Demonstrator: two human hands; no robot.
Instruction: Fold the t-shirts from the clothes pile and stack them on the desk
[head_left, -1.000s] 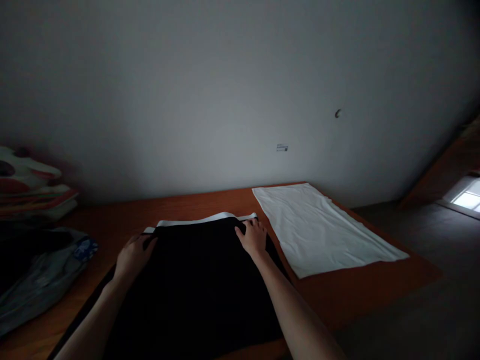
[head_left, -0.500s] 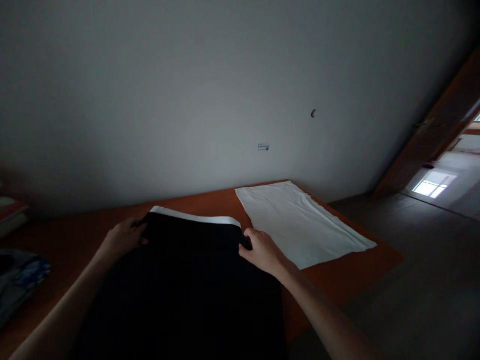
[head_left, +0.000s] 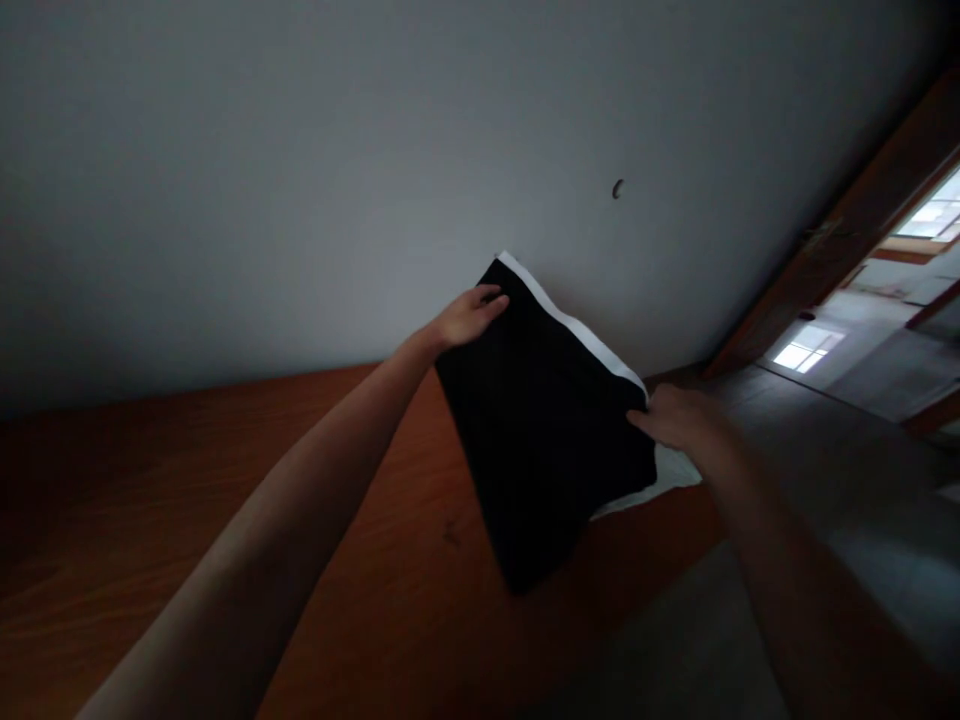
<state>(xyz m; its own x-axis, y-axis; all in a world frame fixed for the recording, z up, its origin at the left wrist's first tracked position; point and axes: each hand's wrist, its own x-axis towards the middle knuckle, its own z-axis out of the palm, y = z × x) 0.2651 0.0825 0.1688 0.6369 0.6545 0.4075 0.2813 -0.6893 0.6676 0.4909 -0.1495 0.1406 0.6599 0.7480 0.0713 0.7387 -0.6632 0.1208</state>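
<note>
A folded black garment [head_left: 544, 420] with a white band along its top edge hangs in the air above the right end of the table. My left hand [head_left: 466, 316] grips its upper left corner. My right hand [head_left: 675, 418] grips its upper right corner. Both hands are closed on the cloth. Behind and below the garment lies a white cloth [head_left: 660, 478], mostly hidden, with only its near edge showing.
The brown wooden table [head_left: 225, 500] runs along a pale wall [head_left: 300, 180]. Grey floor [head_left: 825, 480] lies to the right, with a wooden door frame [head_left: 825, 250] and a lit doorway beyond.
Both hands have lifted the black garment off the table and carried it right, over the white cloth. The view has swung to the right, and the pile at the left is out of view.
</note>
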